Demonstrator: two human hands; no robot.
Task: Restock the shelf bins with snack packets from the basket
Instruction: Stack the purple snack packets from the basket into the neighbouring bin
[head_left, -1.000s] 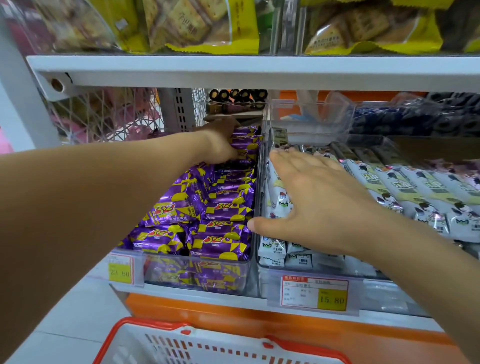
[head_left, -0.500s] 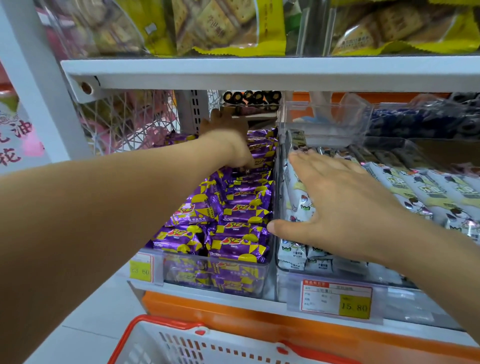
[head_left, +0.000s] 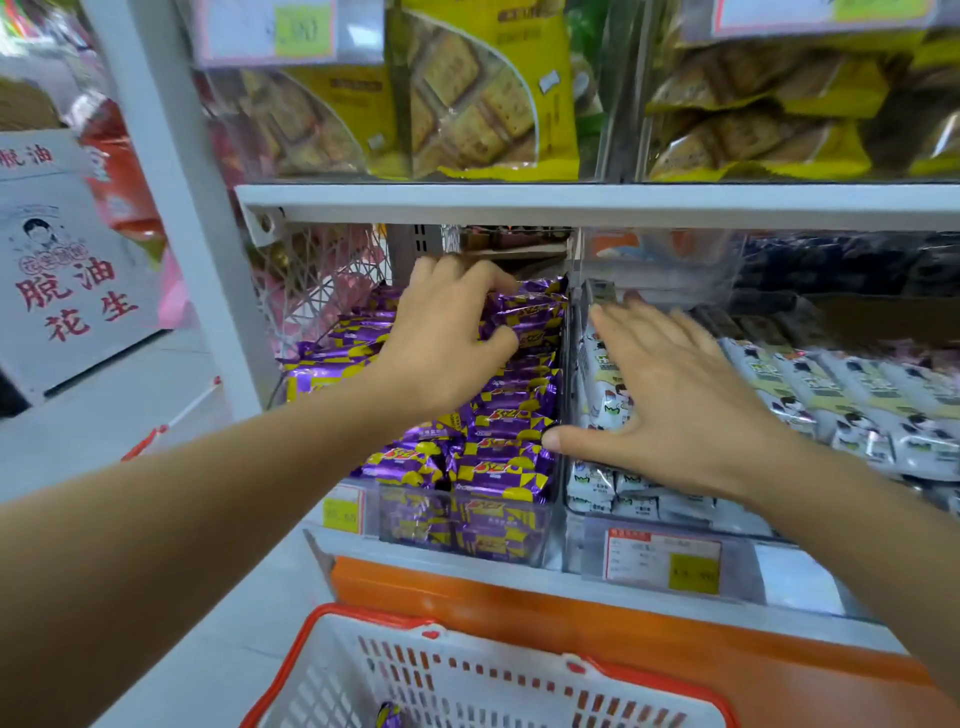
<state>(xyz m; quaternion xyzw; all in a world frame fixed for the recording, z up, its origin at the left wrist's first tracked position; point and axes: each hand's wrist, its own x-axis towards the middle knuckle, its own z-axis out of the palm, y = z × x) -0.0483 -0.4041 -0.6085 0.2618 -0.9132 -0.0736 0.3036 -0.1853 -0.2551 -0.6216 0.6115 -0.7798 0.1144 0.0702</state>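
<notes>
While among purple packets (head_left: 500, 470), left hand (head_left: 445, 325).

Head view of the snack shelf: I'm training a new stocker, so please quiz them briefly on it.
1. True or false: the right hand lies flat on the white packets.
2. The left hand reaches over packets of which colour? A. yellow B. purple C. white
3. Fill in: the basket sits ____ the shelf bins.
Key: 1 true; 2 B, the purple packets; 3 below.
</notes>
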